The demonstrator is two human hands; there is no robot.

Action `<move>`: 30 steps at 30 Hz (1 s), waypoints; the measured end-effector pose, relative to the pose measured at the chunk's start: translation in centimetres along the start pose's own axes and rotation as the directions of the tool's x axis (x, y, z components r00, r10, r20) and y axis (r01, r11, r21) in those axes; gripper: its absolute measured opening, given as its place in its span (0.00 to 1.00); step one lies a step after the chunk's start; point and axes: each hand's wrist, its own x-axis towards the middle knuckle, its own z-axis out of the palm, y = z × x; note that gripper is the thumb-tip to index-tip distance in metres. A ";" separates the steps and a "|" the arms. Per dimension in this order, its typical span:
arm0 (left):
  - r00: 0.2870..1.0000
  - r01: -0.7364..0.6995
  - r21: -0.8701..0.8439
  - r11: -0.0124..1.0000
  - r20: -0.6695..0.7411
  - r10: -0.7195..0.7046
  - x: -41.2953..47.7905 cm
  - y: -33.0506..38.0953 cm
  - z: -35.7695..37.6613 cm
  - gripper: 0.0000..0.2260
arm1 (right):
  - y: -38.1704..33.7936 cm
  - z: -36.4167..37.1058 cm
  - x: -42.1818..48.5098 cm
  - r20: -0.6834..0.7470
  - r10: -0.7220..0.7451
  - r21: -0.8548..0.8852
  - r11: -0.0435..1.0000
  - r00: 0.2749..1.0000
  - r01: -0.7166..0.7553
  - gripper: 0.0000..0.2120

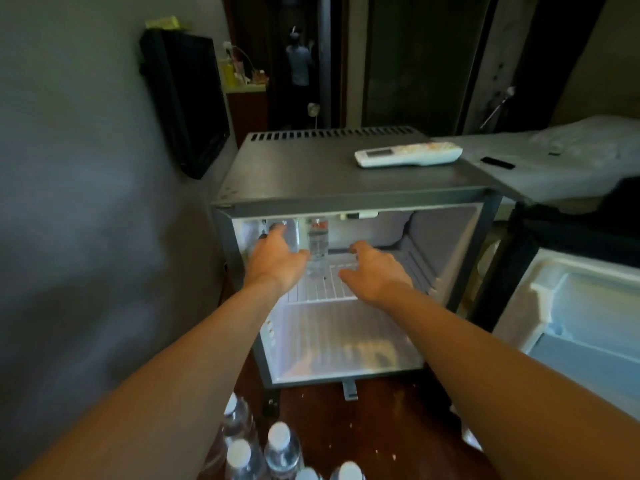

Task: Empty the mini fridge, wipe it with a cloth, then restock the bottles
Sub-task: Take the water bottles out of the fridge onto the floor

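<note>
Probably mid-emptying, the left hand grips a bottle on the wire shelf of the mini fridge, while the right hand, relaxed and empty, must next grasp the second bottle.

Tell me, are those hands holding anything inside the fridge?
Left hand reaches a water bottle at its body, at the left end of the shelf; blur hides whether it grips. Right hand holds nothing.

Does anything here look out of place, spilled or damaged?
Small white specks lie scattered on the dark floor in front of the open mini fridge, like crumbs or flakes. A remote control lies on top of the fridge. Nothing looks spilled or broken.
</note>
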 end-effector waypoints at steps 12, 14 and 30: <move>0.964 0.212 0.022 0.977 -0.167 -0.206 9.0 0.2 3.5 0.21 | -3.1 2.2 10.2 0.036 0.026 0.350 0.936 0.999 -0.037 0.24; 0.955 0.193 0.049 0.980 -0.237 -0.177 9.8 -0.5 4.1 0.20 | -3.4 3.4 11.7 -0.014 0.039 0.325 0.945 0.999 -0.032 0.25; 0.957 -0.225 0.319 0.921 -0.107 0.271 1.6 -1.3 2.2 0.10 | -0.6 1.8 5.1 -0.216 0.095 0.380 0.925 0.972 -0.006 0.20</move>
